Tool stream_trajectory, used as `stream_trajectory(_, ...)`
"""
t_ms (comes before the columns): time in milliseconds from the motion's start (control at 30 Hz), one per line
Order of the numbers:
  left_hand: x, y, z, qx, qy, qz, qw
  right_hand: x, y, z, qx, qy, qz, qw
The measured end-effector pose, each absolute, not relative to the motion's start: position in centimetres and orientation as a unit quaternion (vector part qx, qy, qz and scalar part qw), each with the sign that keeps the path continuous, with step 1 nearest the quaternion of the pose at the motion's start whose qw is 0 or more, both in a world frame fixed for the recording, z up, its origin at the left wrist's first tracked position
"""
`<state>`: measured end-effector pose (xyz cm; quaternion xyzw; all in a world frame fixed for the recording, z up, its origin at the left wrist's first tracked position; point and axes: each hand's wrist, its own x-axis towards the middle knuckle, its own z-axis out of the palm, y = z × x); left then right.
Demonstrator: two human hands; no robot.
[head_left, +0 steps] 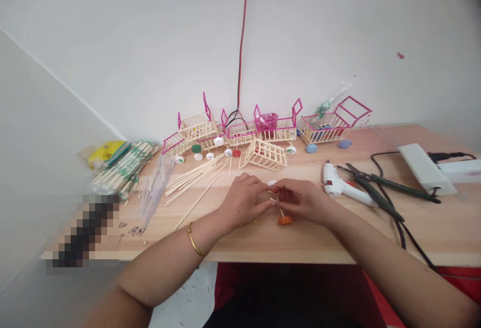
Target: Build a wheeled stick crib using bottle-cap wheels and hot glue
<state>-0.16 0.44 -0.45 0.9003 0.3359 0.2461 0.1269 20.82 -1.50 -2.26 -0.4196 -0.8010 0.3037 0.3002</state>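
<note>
My left hand (244,198) and my right hand (306,200) meet over the middle of the wooden table. Their fingertips close around a short wooden stick (281,211). An orange bottle cap (284,220) sits at the stick's near end. Part of a white cap (272,183) shows at the far end, partly covered by my fingers. Just beyond my hands, a bare stick frame (265,156) rests on the table with no wheels visible on it. Loose wooden sticks (193,180) are spread to the left of my left hand.
Several stick carts (238,135) with pink handles and cap wheels line the wall. At right are a white glue gun (343,186), pliers (391,182), black cables and a white power box (424,167). Bagged sticks (126,167) and clear glue sticks (158,187) lie left.
</note>
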Motion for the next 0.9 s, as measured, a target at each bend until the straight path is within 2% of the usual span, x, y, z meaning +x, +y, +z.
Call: stream_trajectory(900, -0.24, 0.55, -0.61, 0.901, 0.333, 0.247, 0.124, 20.90, -1.51, -2.13, -0.418, -0.805, 0.303, 0.292)
